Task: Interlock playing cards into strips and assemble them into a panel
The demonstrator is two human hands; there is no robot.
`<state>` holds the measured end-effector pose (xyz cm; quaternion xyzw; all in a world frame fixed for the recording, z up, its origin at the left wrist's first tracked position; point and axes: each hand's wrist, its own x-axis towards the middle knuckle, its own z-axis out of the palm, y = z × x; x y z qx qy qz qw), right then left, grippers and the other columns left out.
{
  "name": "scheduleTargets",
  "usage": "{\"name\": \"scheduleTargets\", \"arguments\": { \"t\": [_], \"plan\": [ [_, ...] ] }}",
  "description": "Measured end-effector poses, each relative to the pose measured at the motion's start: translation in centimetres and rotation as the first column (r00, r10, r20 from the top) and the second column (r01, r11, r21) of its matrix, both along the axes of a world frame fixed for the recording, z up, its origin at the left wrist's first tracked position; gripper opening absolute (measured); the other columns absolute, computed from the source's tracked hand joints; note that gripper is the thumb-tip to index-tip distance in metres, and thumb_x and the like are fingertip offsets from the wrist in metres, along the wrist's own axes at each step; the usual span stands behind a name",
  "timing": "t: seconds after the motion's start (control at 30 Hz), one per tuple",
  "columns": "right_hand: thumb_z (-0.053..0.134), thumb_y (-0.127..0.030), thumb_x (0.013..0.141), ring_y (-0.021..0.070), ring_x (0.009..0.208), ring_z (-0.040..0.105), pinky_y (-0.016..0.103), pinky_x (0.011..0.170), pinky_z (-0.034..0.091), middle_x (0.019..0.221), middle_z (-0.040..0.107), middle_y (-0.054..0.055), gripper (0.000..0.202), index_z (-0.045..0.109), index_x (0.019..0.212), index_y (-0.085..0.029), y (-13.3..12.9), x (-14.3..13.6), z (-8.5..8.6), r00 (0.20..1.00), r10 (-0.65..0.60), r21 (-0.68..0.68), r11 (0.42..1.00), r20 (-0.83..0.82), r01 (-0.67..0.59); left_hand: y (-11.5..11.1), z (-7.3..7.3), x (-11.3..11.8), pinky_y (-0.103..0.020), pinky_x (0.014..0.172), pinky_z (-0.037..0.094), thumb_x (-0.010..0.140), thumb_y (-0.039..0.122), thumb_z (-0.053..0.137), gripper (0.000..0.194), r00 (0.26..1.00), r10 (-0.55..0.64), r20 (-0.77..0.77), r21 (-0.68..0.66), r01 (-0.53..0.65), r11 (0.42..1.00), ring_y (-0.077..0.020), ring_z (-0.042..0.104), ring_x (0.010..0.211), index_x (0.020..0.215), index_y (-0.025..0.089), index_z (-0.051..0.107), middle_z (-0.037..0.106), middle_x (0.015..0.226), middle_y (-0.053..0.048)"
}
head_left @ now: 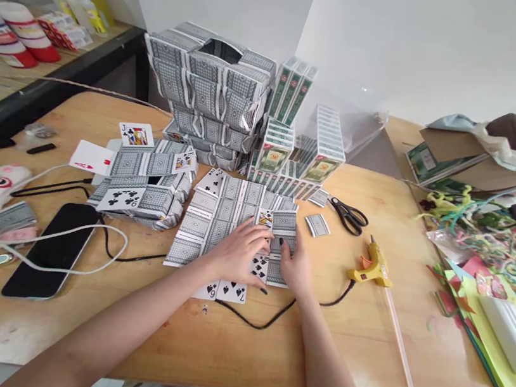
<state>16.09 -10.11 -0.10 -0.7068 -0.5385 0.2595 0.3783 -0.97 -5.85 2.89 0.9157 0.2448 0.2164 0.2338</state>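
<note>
A flat panel of playing cards (222, 224), mostly grey patterned backs, lies on the table in front of me. My left hand (241, 252) rests on it with the fingers spread, partly hiding face-up cards near its right side. At the panel's right edge is my right hand (296, 264), its thumb on the cards and its fingers stretched along the border; both hands look open. Two face-up cards, a six and a seven of spades (232, 292), stick out below the panel. To the left sits a smaller box made of cards (161, 199), with loose cards on top.
Stacked card-covered boxes (168, 81) and packed card decks (325, 145) stand at the back. Black scissors (348, 216) and a yellow glue gun (375, 267) with its cord lie right. A phone (53, 251) and cables are left; paper scraps (487, 302) fill the far right.
</note>
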Motion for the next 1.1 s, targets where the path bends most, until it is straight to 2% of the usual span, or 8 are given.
{"name": "scheduleTargets", "arguments": {
  "t": [0.07,0.17,0.3,0.43,0.73,0.83,0.97,1.1],
  "plan": [
    [0.043,-0.033,0.080,0.0260,0.108,0.052,0.041,0.089,0.042,0.121,0.053,0.011,0.056,0.030,0.132,-0.018,-0.1,0.0,0.2,1.000,-0.008,-0.010,1.000,-0.027,0.008,0.1,0.2,-0.1,-0.049,0.105,0.019,0.066,0.048,0.059,0.046,0.999,0.037,0.025,-0.020,-0.036,0.999,-0.0259,0.038,0.118,0.101,0.019,0.049,0.050,0.117,-0.010],
    [0.049,-0.034,0.077,0.0258,0.105,0.054,0.041,0.087,0.043,0.117,0.056,0.010,0.058,0.032,0.129,-0.019,-0.1,0.0,0.4,0.998,-0.008,0.004,1.000,-0.062,0.008,0.3,0.1,-0.3,-0.046,0.103,0.025,0.078,0.031,0.047,0.031,0.990,0.119,0.078,-0.044,-0.116,0.992,-0.0231,0.042,0.114,0.106,0.020,0.047,0.053,0.114,-0.007],
    [0.053,-0.032,0.074,0.0243,0.097,0.058,0.040,0.082,0.047,0.110,0.059,0.008,0.059,0.032,0.128,-0.021,-0.1,0.1,0.5,0.988,0.004,-0.012,1.000,-0.154,-0.006,0.5,-0.4,-0.3,-0.041,0.095,0.035,0.081,0.021,0.040,0.022,0.970,0.219,0.107,-0.076,-0.212,0.974,-0.0203,0.047,0.105,0.100,0.019,0.049,0.056,0.105,-0.007],
    [0.058,-0.028,0.070,0.0239,0.095,0.059,0.040,0.082,0.047,0.108,0.060,0.008,0.061,0.034,0.126,-0.021,-0.1,0.0,0.8,0.981,0.003,-0.007,1.000,-0.194,-0.004,0.6,-0.6,-0.1,-0.040,0.090,0.039,0.080,0.018,0.041,0.019,0.963,0.250,0.102,-0.077,-0.243,0.967,-0.0198,0.048,0.101,0.097,0.019,0.050,0.056,0.101,-0.006],
    [0.062,-0.027,0.068,0.0238,0.098,0.057,0.041,0.083,0.048,0.111,0.058,0.009,0.063,0.036,0.124,-0.019,0.1,0.1,0.8,0.958,0.027,0.041,0.999,-0.286,-0.016,0.7,-0.7,0.0,-0.042,0.091,0.038,0.079,0.018,0.045,0.015,0.962,0.254,0.096,-0.052,-0.250,0.967,-0.0201,0.049,0.099,0.093,0.019,0.050,0.056,0.098,-0.005],
    [0.062,-0.029,0.068,0.0245,0.098,0.057,0.042,0.084,0.047,0.109,0.059,0.009,0.063,0.037,0.124,-0.019,0.1,0.2,0.5,0.957,0.029,0.055,0.998,-0.289,-0.014,0.7,-0.7,0.0,-0.041,0.091,0.038,0.078,0.024,0.050,0.015,0.966,0.241,0.092,-0.045,-0.238,0.970,-0.0205,0.049,0.100,0.092,0.020,0.051,0.056,0.100,-0.006],
    [0.061,-0.029,0.069,0.0243,0.099,0.057,0.043,0.085,0.046,0.108,0.060,0.009,0.062,0.036,0.124,-0.019,0.1,0.3,0.3,0.949,0.049,0.045,0.998,-0.313,-0.037,0.8,-0.7,0.0,-0.040,0.087,0.041,0.076,0.038,0.055,0.026,0.969,0.223,0.104,-0.034,-0.220,0.975,-0.0216,0.049,0.101,0.094,0.020,0.053,0.057,0.100,-0.006],
    [0.063,-0.029,0.068,0.0243,0.101,0.055,0.044,0.086,0.045,0.109,0.060,0.009,0.062,0.037,0.123,-0.019,0.1,0.5,0.2,0.946,0.045,0.047,0.998,-0.320,-0.032,0.9,-1.1,0.0,-0.041,0.091,0.039,0.077,0.040,0.054,0.026,0.973,0.199,0.120,0.002,-0.201,0.980,-0.0208,0.050,0.101,0.094,0.021,0.058,0.059,0.100,-0.006]
  ]
}}
